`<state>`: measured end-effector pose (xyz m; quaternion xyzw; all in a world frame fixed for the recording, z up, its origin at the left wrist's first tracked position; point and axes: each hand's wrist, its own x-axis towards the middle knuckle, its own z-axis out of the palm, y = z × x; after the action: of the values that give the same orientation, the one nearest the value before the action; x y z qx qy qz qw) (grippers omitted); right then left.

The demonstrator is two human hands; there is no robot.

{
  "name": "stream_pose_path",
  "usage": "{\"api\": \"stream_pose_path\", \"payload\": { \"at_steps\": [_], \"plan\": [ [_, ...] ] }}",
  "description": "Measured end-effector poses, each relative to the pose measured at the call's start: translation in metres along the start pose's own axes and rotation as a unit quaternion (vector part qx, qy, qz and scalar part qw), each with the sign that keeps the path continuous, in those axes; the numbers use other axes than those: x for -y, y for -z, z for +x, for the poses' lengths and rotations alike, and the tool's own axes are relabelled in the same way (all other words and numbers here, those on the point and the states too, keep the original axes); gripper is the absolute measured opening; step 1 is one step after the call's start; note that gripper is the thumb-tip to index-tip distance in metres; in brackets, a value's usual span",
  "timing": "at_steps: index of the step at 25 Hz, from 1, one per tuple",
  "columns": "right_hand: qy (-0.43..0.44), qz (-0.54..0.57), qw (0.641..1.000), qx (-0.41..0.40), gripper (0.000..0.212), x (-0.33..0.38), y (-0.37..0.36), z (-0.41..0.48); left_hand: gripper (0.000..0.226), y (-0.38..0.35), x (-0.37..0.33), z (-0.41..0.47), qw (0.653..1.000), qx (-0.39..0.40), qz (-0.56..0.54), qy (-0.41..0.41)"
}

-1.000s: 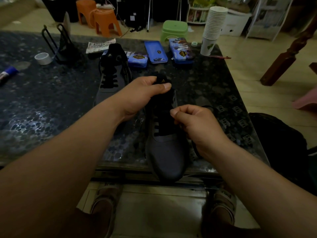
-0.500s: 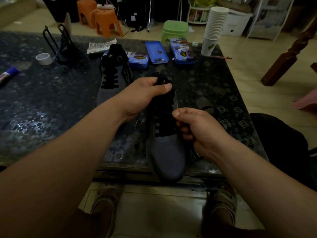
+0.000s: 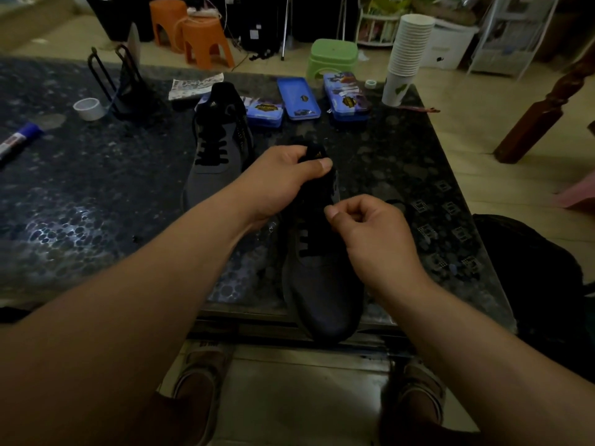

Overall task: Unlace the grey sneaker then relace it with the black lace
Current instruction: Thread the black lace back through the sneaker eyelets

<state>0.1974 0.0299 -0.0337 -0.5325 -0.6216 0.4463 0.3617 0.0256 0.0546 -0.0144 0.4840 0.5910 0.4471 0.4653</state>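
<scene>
Working the upper lacing of the grey sneaker (image 3: 322, 284), set lengthwise at the near edge of the tabletop (image 3: 96, 204), toe pointing back toward the body and just over the rim. Tongue at the top of the shoe held in the closed grip of the left hand (image 3: 280, 185), thumb laid across it. Just beside the eyelets, the right hand (image 3: 370, 233) with its grip pinched thumb to forefinger, probably on the black lace (image 3: 302, 249); too dark at the fingertips to tell for sure. For a clean step: hold the tongue taut and lifted, for open eyelet rows; pinch close to the eyelet for a short, controlled pull; draw the lace low and sideways, one crossing at a time, rather than yanking upward; loosen the next crossing before tugging again. Mind the overhanging toe, likely to tip or slide under a hard pull, and steer clear of the second sneaker (image 3: 219, 156) lying farther back to the left.
</scene>
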Motion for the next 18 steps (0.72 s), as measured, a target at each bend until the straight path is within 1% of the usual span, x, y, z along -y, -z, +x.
{"api": "stream_pose_path", "payload": {
  "at_steps": [4, 8, 10, 13, 14, 15, 16, 17, 18],
  "plan": [
    [-0.054, 0.09, 0.994, 0.027, 0.015, 0.0, -0.003, 0.0, 0.021, 0.0, 0.003, 0.002, 1.0, -0.005, -0.007, 0.002],
    [-0.123, 0.199, 0.969, 0.074, 0.008, 0.003, -0.008, -0.002, 0.016, -0.009, 0.006, 0.004, 1.0, -0.022, -0.006, -0.012],
    [-0.147, 0.225, 0.96, 0.082, 0.005, 0.009, -0.01, -0.002, 0.014, -0.013, 0.006, 0.002, 1.0, -0.025, 0.0, -0.017],
    [-0.167, 0.237, 0.953, 0.086, 0.009, 0.011, -0.011, 0.001, 0.018, -0.006, 0.005, 0.0, 0.998, -0.021, 0.025, -0.047],
    [-0.166, 0.232, 0.954, 0.09, 0.012, 0.01, -0.011, 0.0, 0.021, 0.001, 0.004, -0.003, 0.996, -0.038, 0.044, -0.075],
    [-0.161, 0.225, 0.956, 0.095, 0.014, 0.008, -0.011, 0.0, 0.021, 0.008, 0.003, -0.008, 0.988, -0.072, 0.08, -0.115],
    [-0.156, 0.218, 0.958, 0.097, 0.015, 0.007, -0.012, -0.001, 0.017, 0.016, 0.003, -0.017, 0.972, -0.105, 0.135, -0.159],
    [-0.153, 0.216, 0.959, 0.097, 0.016, 0.006, -0.012, -0.002, 0.011, 0.022, 0.004, -0.028, 0.955, -0.116, 0.197, -0.191],
    [-0.152, 0.22, 0.959, 0.098, 0.016, 0.006, -0.012, -0.002, 0.006, 0.024, 0.006, -0.041, 0.943, -0.1, 0.248, -0.199]
  ]
}}
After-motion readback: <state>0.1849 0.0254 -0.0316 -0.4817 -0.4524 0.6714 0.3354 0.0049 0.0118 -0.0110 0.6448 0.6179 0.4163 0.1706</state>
